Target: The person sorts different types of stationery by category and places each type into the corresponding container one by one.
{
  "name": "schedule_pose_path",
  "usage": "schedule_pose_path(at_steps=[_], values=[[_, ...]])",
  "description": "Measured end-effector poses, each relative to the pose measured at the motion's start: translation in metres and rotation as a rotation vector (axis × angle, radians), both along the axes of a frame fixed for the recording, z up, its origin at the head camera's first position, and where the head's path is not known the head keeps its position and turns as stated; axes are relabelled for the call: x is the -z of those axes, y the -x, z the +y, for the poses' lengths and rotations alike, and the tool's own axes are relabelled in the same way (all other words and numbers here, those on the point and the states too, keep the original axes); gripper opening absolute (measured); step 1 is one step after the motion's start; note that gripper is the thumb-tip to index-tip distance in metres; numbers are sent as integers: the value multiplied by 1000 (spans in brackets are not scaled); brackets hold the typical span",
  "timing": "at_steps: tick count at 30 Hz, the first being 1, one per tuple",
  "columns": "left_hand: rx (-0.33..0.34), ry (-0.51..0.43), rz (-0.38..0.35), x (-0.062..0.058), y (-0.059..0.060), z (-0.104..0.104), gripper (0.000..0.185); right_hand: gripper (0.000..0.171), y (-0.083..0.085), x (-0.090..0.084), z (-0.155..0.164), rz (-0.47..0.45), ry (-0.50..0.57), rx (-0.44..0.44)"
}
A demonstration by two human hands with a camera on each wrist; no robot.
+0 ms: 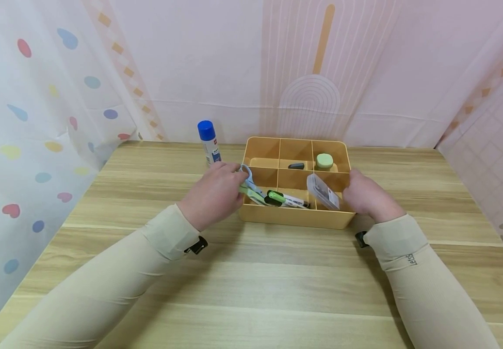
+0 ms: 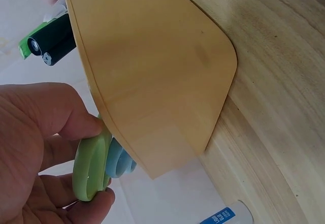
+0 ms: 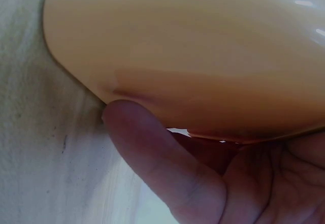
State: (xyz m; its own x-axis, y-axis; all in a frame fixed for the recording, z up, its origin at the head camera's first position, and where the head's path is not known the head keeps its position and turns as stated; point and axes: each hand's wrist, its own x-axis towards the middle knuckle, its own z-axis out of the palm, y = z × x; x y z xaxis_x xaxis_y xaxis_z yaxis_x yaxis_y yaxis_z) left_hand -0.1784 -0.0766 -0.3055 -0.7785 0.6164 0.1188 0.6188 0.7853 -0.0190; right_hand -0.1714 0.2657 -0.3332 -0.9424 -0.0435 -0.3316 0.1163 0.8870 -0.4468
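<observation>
At the front left of the yellow-orange divided box (image 1: 295, 217), my left hand (image 1: 216, 194) pinches the light green handle (image 2: 91, 165) of scissors. Light blue scissor handles (image 2: 119, 159) sit right beside the green one, at the box rim. My right hand (image 1: 366, 194) grips the right side of the box, its thumb (image 3: 152, 148) along the outer wall and the other fingers mostly hidden. Markers (image 1: 277, 197) with green and black caps lie in the front part of the box. A clear plastic case (image 1: 323, 192) leans in the front right compartment.
Behind my left hand stands a white liquid glue bottle (image 1: 209, 143) with a blue cap. The back compartments hold a small dark piece (image 1: 296, 166) and a pale green rounded object (image 1: 324, 161). A patterned curtain (image 1: 199, 63) hangs along the back edge of the wooden table (image 1: 268, 291).
</observation>
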Motion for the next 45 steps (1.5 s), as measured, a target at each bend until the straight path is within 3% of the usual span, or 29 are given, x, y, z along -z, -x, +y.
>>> schedule_pose_path(at_steps=[14,28,38,45], values=[[2,41,-50,2,1,6,33,61,0,4,0,32,4,-5],[65,104,41,6,0,7,33,57,0,5,0,53,0,-17],[35,-1,-7,10,4,2,45,57,0,5,1,47,2,-8],[6,-117,-41,2,14,-5,52,60,0,5,1,51,0,-13]])
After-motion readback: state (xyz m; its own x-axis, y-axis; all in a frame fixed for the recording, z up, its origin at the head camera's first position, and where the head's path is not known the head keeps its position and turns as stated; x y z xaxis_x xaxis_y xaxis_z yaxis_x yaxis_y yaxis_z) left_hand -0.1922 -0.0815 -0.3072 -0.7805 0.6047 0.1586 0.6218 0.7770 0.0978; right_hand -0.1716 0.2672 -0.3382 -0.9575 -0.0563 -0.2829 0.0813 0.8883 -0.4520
